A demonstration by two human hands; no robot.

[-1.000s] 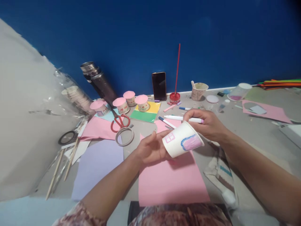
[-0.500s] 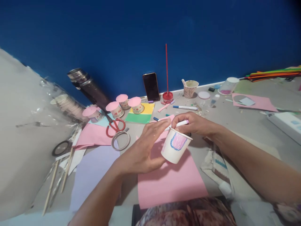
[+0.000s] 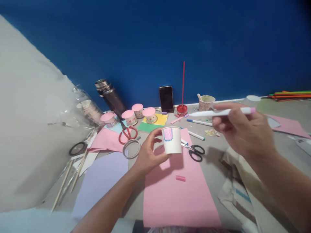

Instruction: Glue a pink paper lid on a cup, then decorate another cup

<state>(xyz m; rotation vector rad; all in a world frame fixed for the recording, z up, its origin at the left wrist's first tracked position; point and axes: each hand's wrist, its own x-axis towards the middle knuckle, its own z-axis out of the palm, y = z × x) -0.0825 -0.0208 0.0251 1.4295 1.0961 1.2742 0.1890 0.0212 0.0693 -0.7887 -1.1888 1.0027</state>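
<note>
A white paper cup (image 3: 173, 144) with a pink patch outlined in blue is held upright by my left hand (image 3: 149, 150), fingers and thumb around its left side. My right hand (image 3: 245, 136) is raised to the right, apart from the cup. Its fingers grip a white felt-tip pen (image 3: 213, 112) with a pink end, uncapped, tip pointing left. Under the cup lies a sheet of pink paper (image 3: 179, 200), and on it rests a pink pen cap (image 3: 180, 178). Black-handled scissors (image 3: 196, 152) lie just right of the cup.
Several decorated cups with pink paper tops (image 3: 149, 115) stand at the back left, near red-handled scissors (image 3: 127, 135), a tape roll (image 3: 131, 149) and a flask (image 3: 110, 97). A phone (image 3: 166, 98) leans on the blue wall. A cloth (image 3: 239, 191) lies at right.
My right hand has drawn away from the cup to the right and up, carrying the pen. The cup is now more upright in my left hand. The view has tilted and shifted.
</note>
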